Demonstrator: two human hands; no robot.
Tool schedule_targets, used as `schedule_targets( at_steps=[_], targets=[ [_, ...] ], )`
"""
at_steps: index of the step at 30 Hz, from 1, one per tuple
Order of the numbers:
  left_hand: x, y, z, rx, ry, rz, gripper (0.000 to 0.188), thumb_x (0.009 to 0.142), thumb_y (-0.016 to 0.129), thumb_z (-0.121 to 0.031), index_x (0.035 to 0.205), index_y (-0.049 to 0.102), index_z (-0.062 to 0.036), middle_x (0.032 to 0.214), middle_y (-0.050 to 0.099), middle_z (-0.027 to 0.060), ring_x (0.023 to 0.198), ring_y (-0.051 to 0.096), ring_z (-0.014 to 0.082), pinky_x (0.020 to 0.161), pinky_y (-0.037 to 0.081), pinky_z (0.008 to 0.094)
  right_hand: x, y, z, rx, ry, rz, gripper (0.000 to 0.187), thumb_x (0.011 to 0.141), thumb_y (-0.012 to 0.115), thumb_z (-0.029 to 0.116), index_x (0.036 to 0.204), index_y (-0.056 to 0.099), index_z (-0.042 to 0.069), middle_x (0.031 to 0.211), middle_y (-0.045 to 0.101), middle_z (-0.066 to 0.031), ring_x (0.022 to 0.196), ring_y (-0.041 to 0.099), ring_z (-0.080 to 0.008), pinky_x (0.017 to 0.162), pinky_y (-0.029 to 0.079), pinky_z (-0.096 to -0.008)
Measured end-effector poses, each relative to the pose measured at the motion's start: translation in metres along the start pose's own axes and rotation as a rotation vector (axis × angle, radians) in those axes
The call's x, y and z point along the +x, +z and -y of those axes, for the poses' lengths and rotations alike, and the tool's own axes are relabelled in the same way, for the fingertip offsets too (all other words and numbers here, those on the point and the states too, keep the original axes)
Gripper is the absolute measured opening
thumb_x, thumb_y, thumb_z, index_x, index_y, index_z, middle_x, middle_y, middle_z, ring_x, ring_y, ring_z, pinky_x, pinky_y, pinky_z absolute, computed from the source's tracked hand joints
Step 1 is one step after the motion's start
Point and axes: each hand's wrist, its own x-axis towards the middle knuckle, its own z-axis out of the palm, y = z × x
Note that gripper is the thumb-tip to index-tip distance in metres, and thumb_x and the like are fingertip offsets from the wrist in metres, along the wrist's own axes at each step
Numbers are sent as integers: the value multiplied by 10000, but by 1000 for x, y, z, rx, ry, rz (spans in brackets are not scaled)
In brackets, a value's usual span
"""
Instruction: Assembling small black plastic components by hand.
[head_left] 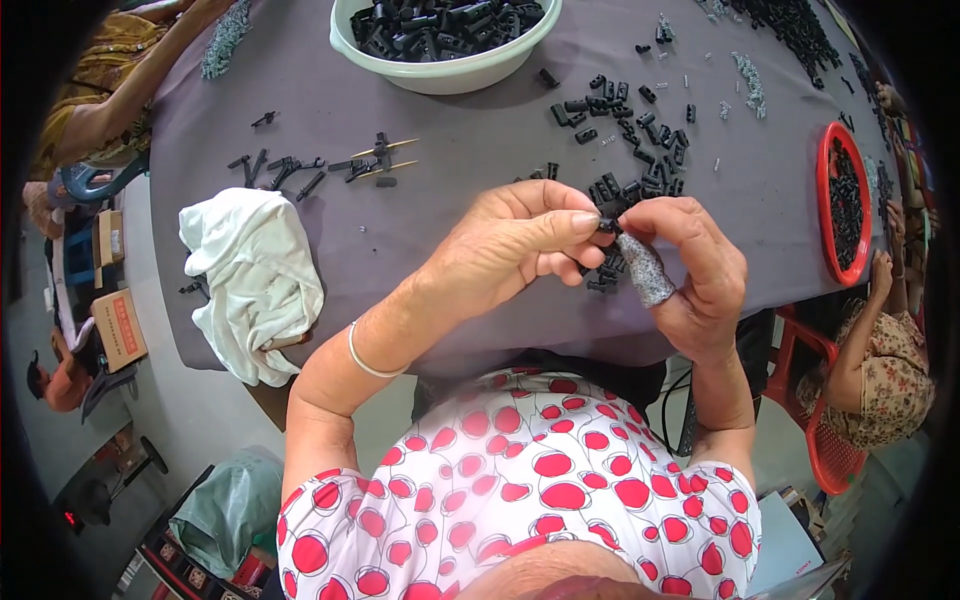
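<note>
Left hand (pixel 520 235) pinches a small black part (pixel 607 226) between thumb and forefinger, its other fingers loosely curled below. That part sits at the meeting point of both hands, to the right of the left palm and beyond the right one; its long axis is too hidden to read. Right hand (pixel 705 275) bends its thumb and fingers toward it, one finger wearing a speckled grey finger sleeve (pixel 648 272); whether it grips or merely steadies, I cannot tell. The left hand has the plainer hold.

Across the grey cloth-covered surface (pixel 370 270), from left to right: a crumpled white cloth (pixel 255 275), slender black rod pieces (pixel 312 186), two thin yellowish sticks (pixel 405 142), a pale basin (pixel 440 80) heaped with black parts, scattered black cylindrical pieces (pixel 650 150) just past the fingertips, and a red oval tray (pixel 847 276).
</note>
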Motion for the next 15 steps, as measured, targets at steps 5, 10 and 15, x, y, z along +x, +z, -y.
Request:
schedule_targets(
  at_steps=[5,10,15],
  targets=[
    [-1,3,3,12,-14,14,141,923,629,-101,1033,615,-14,922,672,88,800,673,156,650,568,264,0,0,6,39,29,7,370,621,699,-76,978,636,-4,878,629,-124,764,629,-261,647,520,-325],
    [-7,7,14,124,-86,45,187,918,652,-141,1032,610,1,871,665,63,769,650,127,665,536,246,-12,-8,7,31,29,125,308,629,738,-26,923,657,20,824,618,-90,712,606,-236,612,477,-318],
    [-11,18,5,324,-145,49,182,928,642,-148,1021,635,9,838,673,57,722,623,99,657,516,226,-12,-17,1,217,89,191,274,649,753,-12,905,663,23,813,630,-90,716,615,-214,624,477,-302]
  ],
)
